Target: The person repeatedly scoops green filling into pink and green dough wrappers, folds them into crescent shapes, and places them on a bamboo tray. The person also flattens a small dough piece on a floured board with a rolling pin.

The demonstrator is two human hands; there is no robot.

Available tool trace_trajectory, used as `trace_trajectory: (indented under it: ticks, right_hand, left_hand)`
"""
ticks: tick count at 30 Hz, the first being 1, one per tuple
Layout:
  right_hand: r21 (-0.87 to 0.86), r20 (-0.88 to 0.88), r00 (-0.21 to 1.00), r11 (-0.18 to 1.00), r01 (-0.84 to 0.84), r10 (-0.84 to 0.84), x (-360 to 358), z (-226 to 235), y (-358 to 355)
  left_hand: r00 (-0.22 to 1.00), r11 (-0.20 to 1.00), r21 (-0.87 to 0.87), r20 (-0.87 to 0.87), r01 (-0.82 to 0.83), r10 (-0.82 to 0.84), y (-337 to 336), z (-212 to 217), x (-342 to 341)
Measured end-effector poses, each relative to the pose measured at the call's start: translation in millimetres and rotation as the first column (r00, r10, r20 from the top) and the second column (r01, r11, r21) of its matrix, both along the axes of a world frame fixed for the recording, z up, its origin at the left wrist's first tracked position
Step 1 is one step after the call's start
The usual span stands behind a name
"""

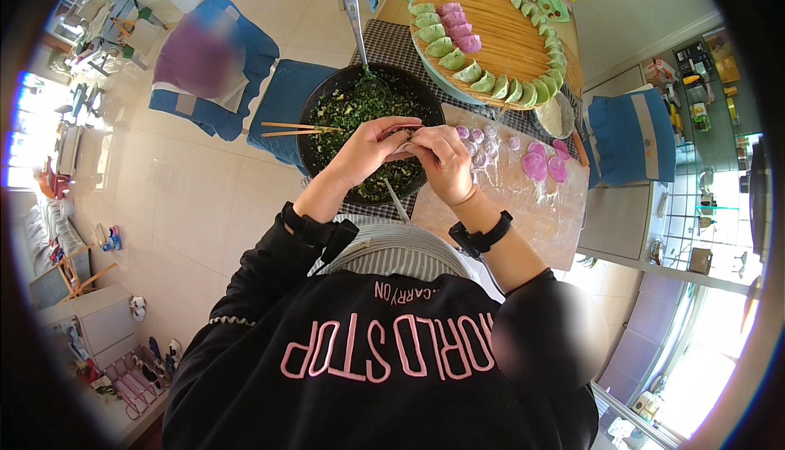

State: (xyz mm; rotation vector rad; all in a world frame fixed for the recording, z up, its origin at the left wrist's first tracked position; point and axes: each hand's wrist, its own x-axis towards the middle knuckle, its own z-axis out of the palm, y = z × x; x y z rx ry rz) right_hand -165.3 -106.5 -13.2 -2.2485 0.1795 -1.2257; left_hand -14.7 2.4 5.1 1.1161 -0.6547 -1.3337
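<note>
Left hand (365, 149): fingers curled, pinching a pink dumpling (402, 132) from its left side. Right hand (444, 160): fingers bent, pinching the same dumpling from its right; the 2 hands touch.
Dumpling: held in the air above the near rim of the black bowl (315, 107), which holds chopped green filling (360, 115) (a metal spoon (355, 17) stands in it, 2 chopsticks (292, 129) lie across its left rim).
Wooden board (515, 205): right of the bowl, at the table's near edge, carrying small pink dough pieces (478, 141) and flat pink wrappers (546, 164).
Round slatted tray (499, 33): far side of the table, with green dumplings (458, 62) and pink dumplings (458, 29) along its edge.
</note>
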Motion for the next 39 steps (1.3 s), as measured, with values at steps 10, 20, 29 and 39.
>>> trace_trajectory:
  ticks: [10, 20, 29, 39]
  right_hand:
    - [0.062, -0.062, 0.998, 0.998, 0.029, -0.025, 5.1, 10.7, -5.0]
    - [0.156, -0.116, 0.991, 0.984, 0.091, -0.073, 5.5, 19.3, -7.7]
    - [0.044, -0.094, 0.994, 0.997, 0.063, -0.059, 7.2, 21.5, -12.9]
    - [0.146, -0.147, 0.983, 0.981, 0.127, -0.105, 7.4, 24.0, -11.1]
  left_hand:
    - [0.984, 0.997, -0.034, 0.167, 0.070, -0.063, -11.7, 2.2, 8.8]
    - [0.776, 0.980, -0.160, 0.631, 0.116, 0.011, -8.7, 18.7, 7.1]
    - [0.813, 0.989, -0.141, 0.580, 0.044, 0.046, -12.6, 8.8, 5.1]
    - [0.880, 0.988, -0.131, 0.475, 0.084, -0.012, -7.8, 11.9, 3.2]
